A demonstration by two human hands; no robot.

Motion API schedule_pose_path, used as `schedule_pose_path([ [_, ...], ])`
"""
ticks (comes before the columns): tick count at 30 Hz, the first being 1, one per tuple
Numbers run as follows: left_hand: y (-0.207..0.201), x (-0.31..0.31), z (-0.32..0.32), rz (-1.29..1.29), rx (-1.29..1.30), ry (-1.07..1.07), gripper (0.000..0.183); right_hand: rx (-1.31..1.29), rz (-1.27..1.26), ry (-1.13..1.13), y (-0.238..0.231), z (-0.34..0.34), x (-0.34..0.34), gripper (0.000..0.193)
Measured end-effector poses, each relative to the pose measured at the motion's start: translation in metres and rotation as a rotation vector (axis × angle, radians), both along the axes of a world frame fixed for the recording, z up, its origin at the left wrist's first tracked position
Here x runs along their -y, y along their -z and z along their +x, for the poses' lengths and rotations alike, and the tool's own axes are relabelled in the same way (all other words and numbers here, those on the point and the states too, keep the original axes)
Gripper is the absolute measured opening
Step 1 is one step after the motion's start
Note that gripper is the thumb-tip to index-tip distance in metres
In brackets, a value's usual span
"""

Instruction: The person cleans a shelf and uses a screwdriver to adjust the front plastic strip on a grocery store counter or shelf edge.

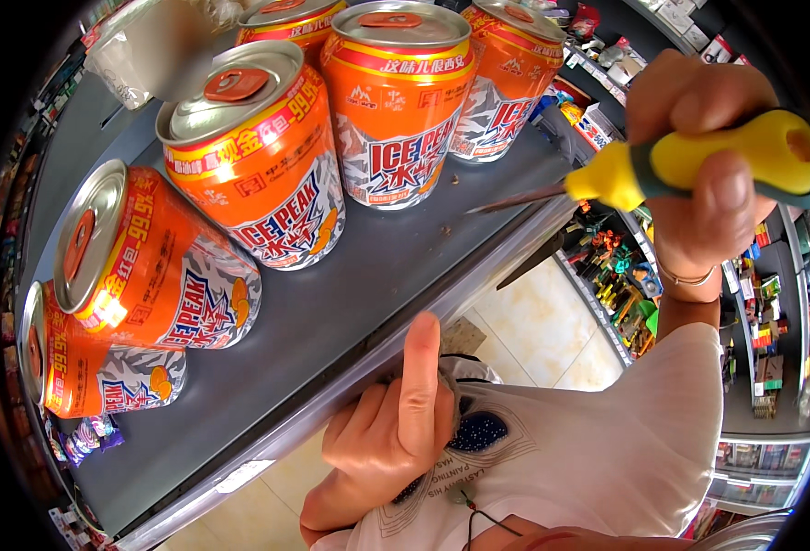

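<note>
My right hand (698, 138) is closed around the yellow and dark green handle of a screwdriver (698, 165). Its thin shaft points left, the tip just over the counter's near edge. Low in front of my chest, my left hand (386, 418) has its index finger stretched upward and apart from the other curled fingers. No object shows in it; the thumb is hidden. An orange drink can (396, 101) with a silver lid stands left of the screwdriver tip. Another can (258, 156) is beside it, among several alike in a curved row, their tabs unopened.
The cans stand on a dark grey counter (331, 312) with a pale edge strip. A whitish cup-like container (125, 55), partly blurred, is at the far left. Purple wrapped packets (88, 439) lie by the leftmost can. Stocked shelves (620, 275) rise at the right above a tiled floor (533, 317).
</note>
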State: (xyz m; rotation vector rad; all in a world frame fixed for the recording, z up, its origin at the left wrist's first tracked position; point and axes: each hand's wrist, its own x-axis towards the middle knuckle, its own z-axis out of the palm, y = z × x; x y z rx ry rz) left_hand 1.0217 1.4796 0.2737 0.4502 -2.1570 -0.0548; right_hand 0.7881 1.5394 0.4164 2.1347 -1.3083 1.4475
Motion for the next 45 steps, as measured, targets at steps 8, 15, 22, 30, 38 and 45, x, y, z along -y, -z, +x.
schedule_pose_path([
  [8, -0.002, 0.000, 0.006, 0.026, 0.039, -0.003, 0.054, 0.174, 0.142, -0.034, 0.002, 0.002, -0.009, 0.038],
  [15, 0.002, 0.004, 0.005, 0.000, 0.014, 0.021, 0.047, 0.117, 0.026, 0.134, -0.001, -0.004, -0.015, 0.033],
  [22, 0.003, 0.009, 0.005, -0.028, 0.021, 0.068, 0.040, 0.060, 0.077, 0.066, -0.001, -0.020, -0.013, 0.027],
  [30, 0.001, 0.017, 0.006, -0.008, 0.045, 0.223, 0.049, 0.139, -0.008, 0.096, -0.005, -0.027, -0.015, 0.028],
  [38, 0.009, 0.028, 0.010, -0.073, 0.118, 0.278, 0.050, -0.014, 0.226, -0.159, -0.009, -0.021, 0.000, 0.024],
  [45, 0.003, 0.023, 0.014, -0.033, 0.119, 0.265, 0.048, -0.147, 0.324, -0.440, -0.021, -0.029, 0.022, 0.023],
])
